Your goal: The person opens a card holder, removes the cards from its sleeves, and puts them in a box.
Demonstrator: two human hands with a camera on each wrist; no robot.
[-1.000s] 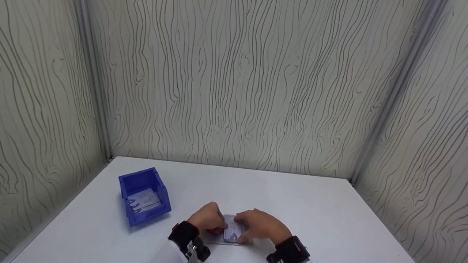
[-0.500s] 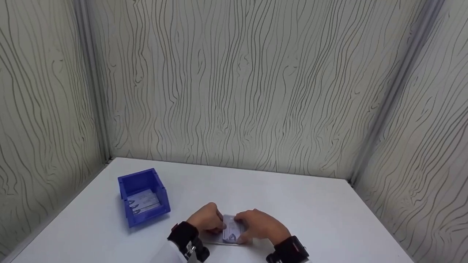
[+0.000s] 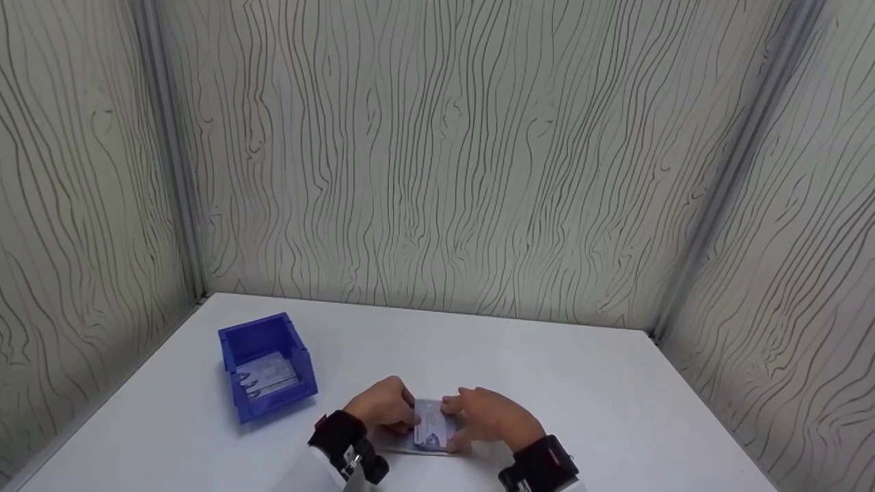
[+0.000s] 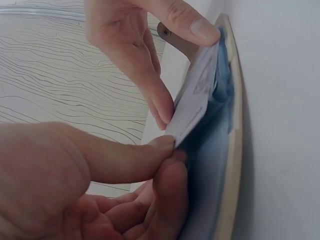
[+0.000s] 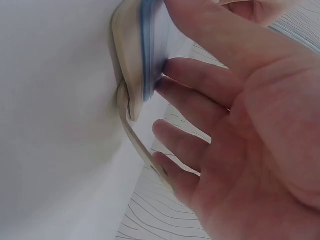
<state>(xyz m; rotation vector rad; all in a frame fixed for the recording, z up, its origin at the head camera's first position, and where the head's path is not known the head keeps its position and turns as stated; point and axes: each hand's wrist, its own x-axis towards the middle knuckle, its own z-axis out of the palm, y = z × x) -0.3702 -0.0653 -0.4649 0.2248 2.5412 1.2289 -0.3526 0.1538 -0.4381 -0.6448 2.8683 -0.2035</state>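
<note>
A pale printed card (image 3: 431,425) lies over the opened beige card holder (image 4: 234,130), which has bluish clear sleeves (image 4: 222,87). My left hand (image 3: 386,404) pinches the card's near edge between thumb and index finger, as the left wrist view shows. From the other side my right hand (image 3: 493,418) holds the card and sleeves, its thumb at one edge and fingertips at the opposite edge. A narrow strap (image 5: 142,145) hangs off the holder beside the right hand's lower fingers. How far the card sits inside a sleeve is hard to tell.
To the left on the white table (image 3: 547,369) stands a blue open-fronted bin (image 3: 277,403) with several printed cards (image 3: 266,374) inside. Panels with a wood-grain pattern (image 3: 410,171) enclose the table at the back and both sides.
Both hands keep almost the same place and grip. The card's left side looks slightly lifted, and the head view has shifted a little.
</note>
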